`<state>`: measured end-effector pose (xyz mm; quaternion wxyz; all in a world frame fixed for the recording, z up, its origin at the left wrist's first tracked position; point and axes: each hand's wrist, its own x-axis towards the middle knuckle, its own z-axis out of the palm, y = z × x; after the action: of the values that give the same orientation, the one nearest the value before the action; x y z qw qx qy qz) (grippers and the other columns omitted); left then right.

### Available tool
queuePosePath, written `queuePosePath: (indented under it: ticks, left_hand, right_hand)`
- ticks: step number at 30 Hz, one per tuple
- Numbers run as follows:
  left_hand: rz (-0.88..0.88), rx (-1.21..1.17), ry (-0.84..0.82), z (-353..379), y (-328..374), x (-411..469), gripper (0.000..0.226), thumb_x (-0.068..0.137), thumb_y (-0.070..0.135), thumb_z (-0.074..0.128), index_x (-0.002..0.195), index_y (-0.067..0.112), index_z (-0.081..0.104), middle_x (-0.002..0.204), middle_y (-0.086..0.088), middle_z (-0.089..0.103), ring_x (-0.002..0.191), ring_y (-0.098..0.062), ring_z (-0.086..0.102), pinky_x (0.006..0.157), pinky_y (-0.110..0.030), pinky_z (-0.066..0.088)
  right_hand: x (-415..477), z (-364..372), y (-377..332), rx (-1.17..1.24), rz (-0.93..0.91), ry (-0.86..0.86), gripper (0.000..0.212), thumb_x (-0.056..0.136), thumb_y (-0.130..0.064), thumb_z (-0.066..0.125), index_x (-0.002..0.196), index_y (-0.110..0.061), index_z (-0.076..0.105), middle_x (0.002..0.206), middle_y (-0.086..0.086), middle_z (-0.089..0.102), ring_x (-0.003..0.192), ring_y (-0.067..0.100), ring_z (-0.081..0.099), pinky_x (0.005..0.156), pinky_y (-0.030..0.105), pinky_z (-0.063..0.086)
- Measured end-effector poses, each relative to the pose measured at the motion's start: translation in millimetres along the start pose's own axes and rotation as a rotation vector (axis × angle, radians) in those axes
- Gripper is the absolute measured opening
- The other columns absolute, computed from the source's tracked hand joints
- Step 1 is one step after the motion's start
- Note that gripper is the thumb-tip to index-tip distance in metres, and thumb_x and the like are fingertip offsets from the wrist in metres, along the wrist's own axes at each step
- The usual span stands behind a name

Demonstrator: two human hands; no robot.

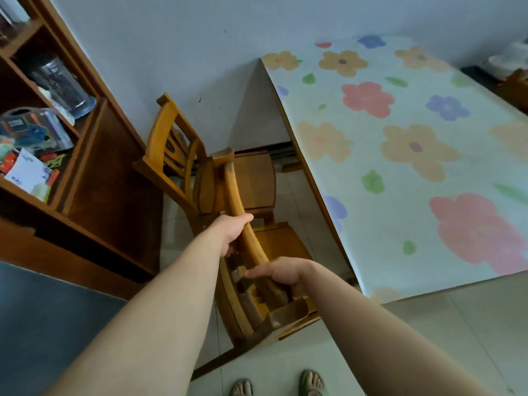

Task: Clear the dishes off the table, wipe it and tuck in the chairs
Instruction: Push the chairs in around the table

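A wooden chair (281, 241) stands at the left long side of the table (400, 155), which is covered in a pale cloth with large flowers and carries no dishes. Both my hands hold the chair's curved top rail (240, 201). My left hand (233, 232) grips the rail near its middle. My right hand (281, 274) grips the nearer end of the rail. The chair's seat points toward the table edge and sits partly outside it. A second wooden chair (174, 144) stands farther along the same side, near the wall.
A brown wooden shelf unit (94, 155) with toys, papers and a clear container (61, 84) stands close on the left. The white wall lies beyond the far chair. Tiled floor shows below, with my feet in green sandals (311, 382) at the bottom edge.
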<state>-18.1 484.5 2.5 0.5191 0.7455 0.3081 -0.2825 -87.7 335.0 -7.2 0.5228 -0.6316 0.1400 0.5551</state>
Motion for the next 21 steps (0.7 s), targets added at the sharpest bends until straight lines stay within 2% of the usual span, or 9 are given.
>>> queuePosePath:
  ticks: [3, 6, 9, 12, 16, 18, 20, 21]
  left_hand:
    - [0.002, 0.140, 0.055, 9.0, 2.9, 4.1, 0.087, 0.082, 0.053, 0.066, 0.152, 0.019, 0.025, 0.144, -0.010, 0.046, 0.128, -0.035, 0.049, 0.104, -0.050, 0.044]
    - [0.026, 0.184, 0.092, 18.6, 6.9, 7.7, 0.077, 0.086, 0.049, 0.064, 0.148, 0.017, 0.032, 0.138, -0.010, 0.051, 0.122, -0.035, 0.053, 0.099, -0.049, 0.047]
    - [0.060, 0.154, 0.099, 33.7, 15.5, 5.8, 0.067, 0.087, 0.043, 0.065, 0.142, 0.015, 0.041, 0.129, -0.010, 0.057, 0.106, -0.031, 0.059, 0.092, -0.046, 0.052]
    - [0.073, 0.126, 0.106, 53.1, 23.1, 0.3, 0.066, 0.085, 0.041, 0.068, 0.139, 0.015, 0.042, 0.123, -0.009, 0.059, 0.091, -0.028, 0.057, 0.079, -0.042, 0.054]
    - [0.104, 0.088, 0.102, 77.9, 32.1, -3.0, 0.054, 0.083, 0.043, 0.069, 0.127, 0.016, 0.052, 0.105, -0.005, 0.060, 0.084, -0.026, 0.059, 0.071, -0.040, 0.055]
    - [0.111, 0.061, 0.094, 87.0, 38.8, -5.2, 0.049, 0.082, 0.043, 0.070, 0.120, 0.017, 0.054, 0.102, -0.004, 0.060, 0.085, -0.027, 0.061, 0.076, -0.042, 0.057]
    - [0.116, 0.032, 0.082, 95.4, 44.5, -6.3, 0.048, 0.081, 0.042, 0.070, 0.119, 0.017, 0.054, 0.103, -0.005, 0.060, 0.092, -0.030, 0.061, 0.082, -0.047, 0.057]
    - [0.117, 0.017, 0.077, 99.0, 46.4, -6.1, 0.048, 0.081, 0.041, 0.070, 0.119, 0.017, 0.053, 0.104, -0.005, 0.060, 0.094, -0.030, 0.061, 0.083, -0.048, 0.057]
  right_hand:
    - [-2.4, -0.4, -0.8, 0.033, -0.004, -0.009, 0.047, 0.080, -0.056, 0.064, 0.106, -0.017, 0.059, 0.102, 0.005, 0.069, 0.098, 0.022, 0.067, 0.098, 0.043, 0.049]
    - [-6.8, -5.9, 0.0, 0.087, -0.007, 0.003, 0.056, 0.078, -0.071, 0.053, 0.102, -0.021, 0.059, 0.100, 0.005, 0.067, 0.096, 0.023, 0.066, 0.099, 0.043, 0.048]
    - [-12.3, -18.9, 3.4, 0.106, -0.033, 0.040, 0.069, 0.078, -0.079, 0.041, 0.112, -0.020, 0.055, 0.108, 0.007, 0.064, 0.107, 0.028, 0.063, 0.102, 0.045, 0.045]
    - [-16.3, -35.0, 12.1, 0.081, -0.042, 0.099, 0.078, 0.073, -0.081, 0.043, 0.123, -0.021, 0.050, 0.120, 0.007, 0.060, 0.113, 0.030, 0.060, 0.102, 0.047, 0.045]
    - [-25.7, -57.9, 22.2, 0.053, -0.079, 0.172, 0.070, 0.066, -0.084, 0.048, 0.104, -0.026, 0.057, 0.107, 0.000, 0.064, 0.099, 0.025, 0.065, 0.094, 0.043, 0.051]
    - [-34.6, -67.1, 20.7, 0.048, -0.094, 0.198, 0.060, 0.068, -0.083, 0.046, 0.092, -0.030, 0.057, 0.099, -0.004, 0.064, 0.089, 0.021, 0.066, 0.084, 0.037, 0.056]
    - [-42.7, -75.1, 18.9, 0.021, -0.098, 0.229, 0.060, 0.070, -0.083, 0.044, 0.092, -0.028, 0.057, 0.094, -0.005, 0.063, 0.081, 0.018, 0.065, 0.073, 0.033, 0.056]
    - [-45.1, -77.9, 18.7, 0.004, -0.095, 0.251, 0.064, 0.070, -0.083, 0.044, 0.097, -0.026, 0.057, 0.094, -0.004, 0.064, 0.081, 0.018, 0.066, 0.073, 0.033, 0.055]
